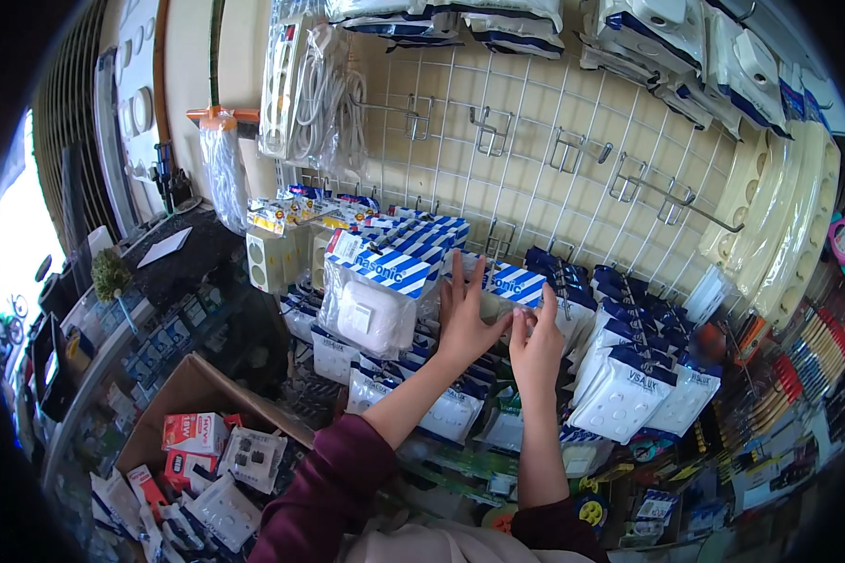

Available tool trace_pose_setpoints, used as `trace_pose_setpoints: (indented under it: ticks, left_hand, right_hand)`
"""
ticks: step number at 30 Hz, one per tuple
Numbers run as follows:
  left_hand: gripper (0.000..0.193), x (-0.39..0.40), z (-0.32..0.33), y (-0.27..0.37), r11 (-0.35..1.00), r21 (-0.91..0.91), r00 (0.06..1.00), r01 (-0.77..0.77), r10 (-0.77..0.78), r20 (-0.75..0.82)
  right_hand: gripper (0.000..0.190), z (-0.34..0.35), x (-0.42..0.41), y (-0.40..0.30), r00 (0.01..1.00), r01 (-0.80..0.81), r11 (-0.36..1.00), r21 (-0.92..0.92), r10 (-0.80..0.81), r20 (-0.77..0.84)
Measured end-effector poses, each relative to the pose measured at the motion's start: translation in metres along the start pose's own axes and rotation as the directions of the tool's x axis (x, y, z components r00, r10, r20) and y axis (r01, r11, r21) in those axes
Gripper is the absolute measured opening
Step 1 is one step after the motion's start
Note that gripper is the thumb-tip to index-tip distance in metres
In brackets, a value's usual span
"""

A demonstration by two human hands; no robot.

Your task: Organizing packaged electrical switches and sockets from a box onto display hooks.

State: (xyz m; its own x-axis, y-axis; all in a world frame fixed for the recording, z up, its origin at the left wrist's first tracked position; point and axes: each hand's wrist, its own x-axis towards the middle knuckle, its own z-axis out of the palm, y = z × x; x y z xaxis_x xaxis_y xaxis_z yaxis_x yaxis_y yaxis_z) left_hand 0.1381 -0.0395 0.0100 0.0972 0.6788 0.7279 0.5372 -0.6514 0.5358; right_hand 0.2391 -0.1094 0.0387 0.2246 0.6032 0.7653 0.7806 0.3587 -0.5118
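Both my hands are raised at a hanging packet (514, 283) with a blue-and-white striped Panasonic header card. My left hand (465, 317) has its fore and middle fingers stretched up over the left part of the card, its thumb pointing right. My right hand (537, 338) is at the card's right end, forefinger up and thumb bent in near the left thumb. The hands hide most of the packet's body, and whether they grip it is unclear. Left of them hangs a bagged white switch or socket (367, 310) under a similar striped card.
A wire grid panel (528, 162) with metal hooks stands behind. Visalux switch packets (623, 387) hang at the right. An open cardboard box (218, 383) with small boxes and packets sits lower left. Bagged extension leads (317, 91) hang above, and cream socket strips (781, 218) hang right.
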Motion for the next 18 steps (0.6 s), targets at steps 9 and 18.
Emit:
trace_pose_setpoints:
  ticks: [9, 18]
  left_hand:
    - [0.096, 0.016, 0.013, -0.023, 0.98, -0.197, 1.0, -0.01, 0.015, 0.025]
    - [0.087, 0.026, 0.029, -0.048, 0.913, -0.405, 0.998, -0.043, 0.024, -0.052]
  right_hand:
    - [0.057, 0.005, 0.001, -0.008, 0.997, 0.04, 0.998, -0.057, -0.036, 0.07]
    - [0.063, 0.018, -0.001, -0.011, 0.991, 0.056, 0.995, -0.086, -0.045, 0.129]
